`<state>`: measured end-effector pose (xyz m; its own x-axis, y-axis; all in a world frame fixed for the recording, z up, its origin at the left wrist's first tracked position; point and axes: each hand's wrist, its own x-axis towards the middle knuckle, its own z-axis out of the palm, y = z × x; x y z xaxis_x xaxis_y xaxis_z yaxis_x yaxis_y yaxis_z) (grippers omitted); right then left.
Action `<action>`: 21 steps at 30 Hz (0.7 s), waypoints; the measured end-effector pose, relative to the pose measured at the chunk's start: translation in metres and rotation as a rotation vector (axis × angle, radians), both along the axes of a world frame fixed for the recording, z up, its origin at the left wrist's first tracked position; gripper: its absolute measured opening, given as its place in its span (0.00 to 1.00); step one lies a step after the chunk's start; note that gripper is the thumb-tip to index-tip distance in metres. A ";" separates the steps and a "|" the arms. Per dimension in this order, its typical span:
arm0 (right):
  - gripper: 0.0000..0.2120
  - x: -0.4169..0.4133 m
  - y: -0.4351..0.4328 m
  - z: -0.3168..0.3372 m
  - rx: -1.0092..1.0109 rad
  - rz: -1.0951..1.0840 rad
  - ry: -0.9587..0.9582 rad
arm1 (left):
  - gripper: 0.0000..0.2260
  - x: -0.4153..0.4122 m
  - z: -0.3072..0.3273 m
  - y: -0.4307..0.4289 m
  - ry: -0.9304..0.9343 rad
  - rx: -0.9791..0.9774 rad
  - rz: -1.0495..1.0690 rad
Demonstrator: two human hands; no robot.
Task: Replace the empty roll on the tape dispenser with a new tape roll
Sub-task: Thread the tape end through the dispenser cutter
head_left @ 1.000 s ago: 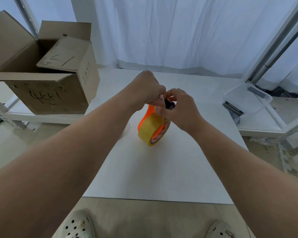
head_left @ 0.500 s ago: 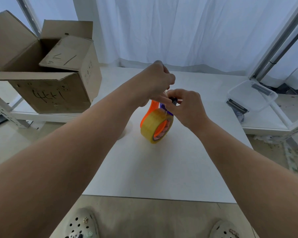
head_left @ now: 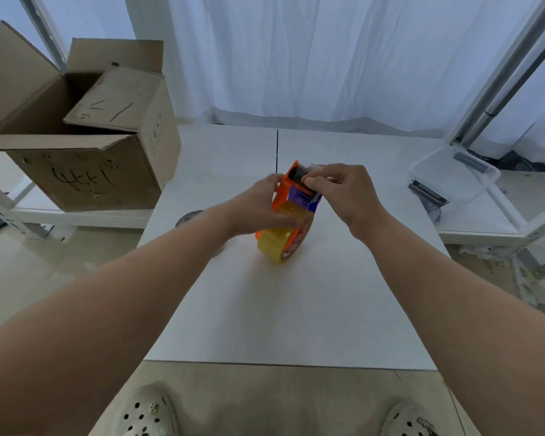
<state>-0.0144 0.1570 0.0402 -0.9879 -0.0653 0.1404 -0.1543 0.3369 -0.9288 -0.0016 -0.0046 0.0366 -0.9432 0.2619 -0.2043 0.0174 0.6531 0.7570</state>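
An orange tape dispenser [head_left: 284, 190] stands on the white table [head_left: 296, 309], with a yellowish tape roll [head_left: 276, 243] mounted in its lower part. My left hand [head_left: 261, 206] grips the dispenser's left side, thumb across the roll. My right hand [head_left: 337, 190] pinches the tape end at the dispenser's top, by the dark cutter. A flat grey ring that may be the empty core [head_left: 189, 217] lies on the table to the left, partly hidden by my left forearm.
An open cardboard box [head_left: 85, 146] sits on a low shelf at the left. A clear plastic tub [head_left: 453, 174] with a lid rests on the right shelf. White curtains hang behind the table. My shoes show below the table's near edge.
My left hand has come down from the top of the dispenser to grip its side and the roll. My right hand stays at the top by the cutter.
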 end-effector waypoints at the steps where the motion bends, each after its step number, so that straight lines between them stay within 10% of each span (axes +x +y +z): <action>1: 0.06 0.000 -0.002 0.001 0.005 0.003 -0.002 | 0.35 0.001 -0.004 0.004 0.033 0.032 0.032; 13: 0.09 -0.008 -0.008 0.006 0.360 -0.025 0.169 | 0.24 0.004 -0.034 0.030 0.252 0.068 0.272; 21: 0.08 -0.009 0.000 0.009 0.244 -0.038 0.106 | 0.29 -0.001 -0.044 0.031 0.234 0.102 0.246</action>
